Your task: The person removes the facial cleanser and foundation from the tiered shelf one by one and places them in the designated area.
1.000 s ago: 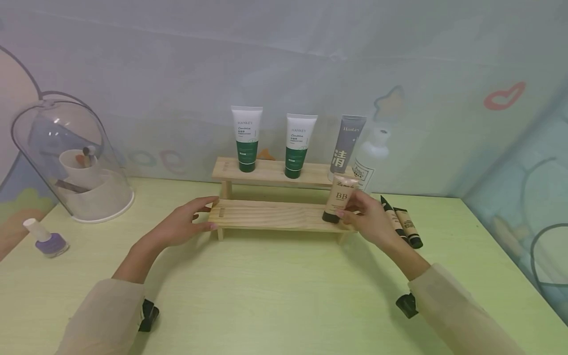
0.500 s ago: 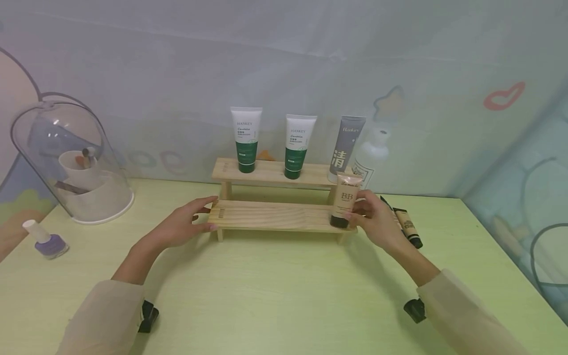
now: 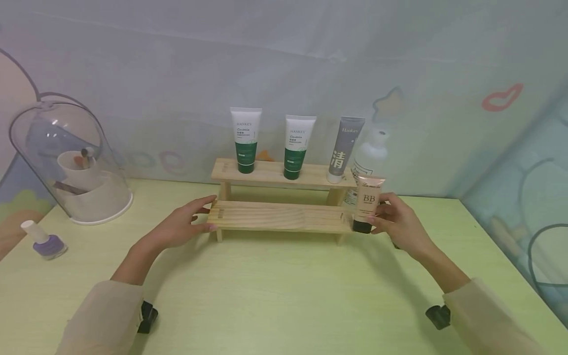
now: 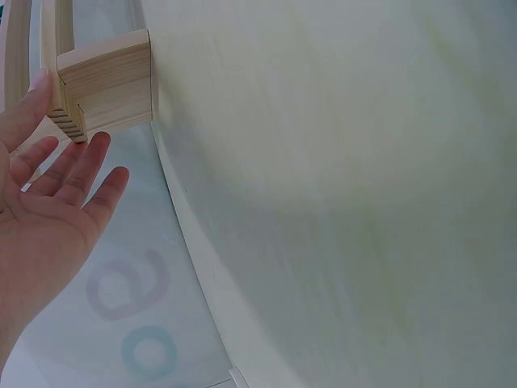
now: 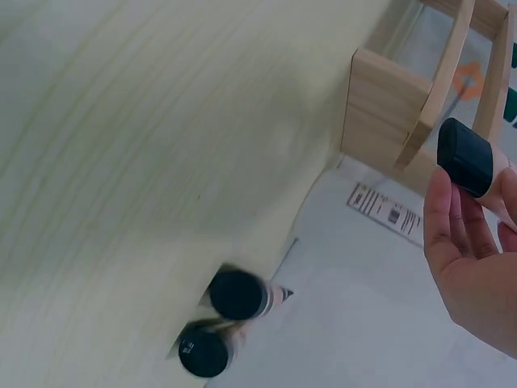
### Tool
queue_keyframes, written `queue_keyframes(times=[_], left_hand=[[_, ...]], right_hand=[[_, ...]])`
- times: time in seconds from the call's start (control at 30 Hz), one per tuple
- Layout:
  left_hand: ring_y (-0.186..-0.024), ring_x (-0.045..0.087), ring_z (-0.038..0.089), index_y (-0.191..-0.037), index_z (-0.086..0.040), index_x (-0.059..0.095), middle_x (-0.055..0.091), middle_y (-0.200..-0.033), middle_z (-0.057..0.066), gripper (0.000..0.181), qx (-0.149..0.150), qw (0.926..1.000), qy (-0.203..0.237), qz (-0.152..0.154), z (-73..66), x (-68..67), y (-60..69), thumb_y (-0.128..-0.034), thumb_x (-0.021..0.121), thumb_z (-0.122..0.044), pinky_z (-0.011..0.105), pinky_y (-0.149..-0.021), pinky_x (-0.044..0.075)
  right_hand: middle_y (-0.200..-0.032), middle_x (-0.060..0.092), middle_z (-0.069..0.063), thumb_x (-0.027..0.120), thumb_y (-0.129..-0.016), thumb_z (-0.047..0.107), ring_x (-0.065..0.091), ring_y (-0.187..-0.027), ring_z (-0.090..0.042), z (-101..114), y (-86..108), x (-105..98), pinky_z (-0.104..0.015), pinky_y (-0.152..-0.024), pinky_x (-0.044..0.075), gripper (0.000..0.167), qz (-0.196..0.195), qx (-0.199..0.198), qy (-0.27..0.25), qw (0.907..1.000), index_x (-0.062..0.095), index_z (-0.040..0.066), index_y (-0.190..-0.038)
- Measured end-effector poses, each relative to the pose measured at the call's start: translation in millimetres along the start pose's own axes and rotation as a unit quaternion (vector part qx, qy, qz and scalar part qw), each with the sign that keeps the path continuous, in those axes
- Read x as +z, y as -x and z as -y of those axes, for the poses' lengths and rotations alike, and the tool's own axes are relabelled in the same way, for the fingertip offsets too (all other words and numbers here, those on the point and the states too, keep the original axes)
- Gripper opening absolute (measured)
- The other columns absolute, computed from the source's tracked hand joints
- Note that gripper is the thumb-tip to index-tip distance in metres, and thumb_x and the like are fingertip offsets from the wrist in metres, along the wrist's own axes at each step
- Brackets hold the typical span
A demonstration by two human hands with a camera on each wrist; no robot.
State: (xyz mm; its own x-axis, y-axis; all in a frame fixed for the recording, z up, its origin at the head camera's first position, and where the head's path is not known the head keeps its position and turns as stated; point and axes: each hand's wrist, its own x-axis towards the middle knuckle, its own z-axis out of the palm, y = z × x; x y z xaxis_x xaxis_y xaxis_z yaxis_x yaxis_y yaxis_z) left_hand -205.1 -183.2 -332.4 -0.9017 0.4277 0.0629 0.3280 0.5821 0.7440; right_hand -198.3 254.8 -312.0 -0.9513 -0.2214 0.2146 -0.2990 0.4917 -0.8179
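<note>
In the head view my left hand (image 3: 184, 224) holds the left end of the lower step of a wooden two-tier display rack (image 3: 275, 215), thumb at the front corner and index finger at the back. Its other fingers extend loosely in the left wrist view. My right hand (image 3: 404, 224) pinches a beige BB cream tube (image 3: 368, 202) with a black cap, upright just off the lower step's right end. The right wrist view shows the cap (image 5: 466, 158) beside that end. On the upper step stand two white-and-green tubes (image 3: 246, 140) and a grey tube (image 3: 346, 148).
A white pump-less bottle (image 3: 372, 153) stands behind the rack's right end. Two black-capped tubes (image 5: 237, 293) lie on the table by my right hand. At left are a clear-domed organizer (image 3: 95, 197) with brushes and a purple nail polish bottle (image 3: 50, 245).
My right hand has carried the BB cream tube rightward, from over the lower step to past its right end. The left hand stays on the rack.
</note>
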Motion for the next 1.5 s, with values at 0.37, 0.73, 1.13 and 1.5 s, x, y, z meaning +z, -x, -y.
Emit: queue_keyframes(times=[0.37, 0.73, 1.13, 1.5], left_hand=[[-0.123, 0.035, 0.042, -0.142, 0.005, 0.022, 0.025, -0.143, 0.025, 0.068, -0.001, 1.0, 0.0, -0.001, 0.7, 0.9, -0.1, -0.0893, 0.06, -0.016, 0.057, -0.1, 0.029], [-0.123, 0.035, 0.043, -0.141, 0.006, 0.021, 0.025, -0.143, 0.025, 0.067, 0.001, 1.0, 0.001, -0.002, -0.9, 1.0, 0.0, -0.0895, 0.06, -0.014, 0.057, -0.1, 0.029], [-0.123, 0.035, 0.042, -0.141, 0.006, 0.022, 0.027, -0.142, 0.025, 0.067, 0.004, 1.0, 0.002, -0.003, -0.4, 1.0, -0.1, -0.0892, 0.06, -0.014, 0.057, -0.1, 0.029], [-0.124, 0.034, 0.042, -0.142, 0.004, 0.022, 0.027, -0.142, 0.026, 0.067, -0.006, 1.0, -0.007, 0.001, 2.1, 0.5, 0.2, -0.0898, 0.059, -0.015, 0.056, -0.101, 0.029]], right_hand=[[-0.104, 0.056, -0.03, 0.057, -0.09, 0.003, 0.064, -0.077, -0.013, -18, 14.3, -33, -0.039, -0.064, 0.056, 0.042, -0.004, -0.002, 0.004, 1.0, 0.037, -0.004, -0.125], [-0.101, 0.054, -0.019, 0.052, -0.093, 0.006, 0.061, -0.08, -0.009, -46, 28.8, -66, -0.039, -0.064, 0.056, 0.044, -0.034, 0.03, 0.04, 0.9982, 0.03, -0.004, -0.129], [-0.086, 0.057, 0.004, 0.052, -0.093, 0.005, 0.06, -0.074, -0.006, -73, 42.2, -95, -0.037, -0.061, 0.056, 0.033, -0.058, 0.072, 0.038, 0.995, 0.034, 0.0, -0.121], [-0.083, 0.055, -0.006, 0.048, -0.095, 0.004, 0.059, -0.068, -0.012, -100, 48.3, -107, -0.034, -0.058, 0.056, 0.044, -0.033, 0.135, 0.03, 0.9898, 0.022, -0.012, -0.127]])
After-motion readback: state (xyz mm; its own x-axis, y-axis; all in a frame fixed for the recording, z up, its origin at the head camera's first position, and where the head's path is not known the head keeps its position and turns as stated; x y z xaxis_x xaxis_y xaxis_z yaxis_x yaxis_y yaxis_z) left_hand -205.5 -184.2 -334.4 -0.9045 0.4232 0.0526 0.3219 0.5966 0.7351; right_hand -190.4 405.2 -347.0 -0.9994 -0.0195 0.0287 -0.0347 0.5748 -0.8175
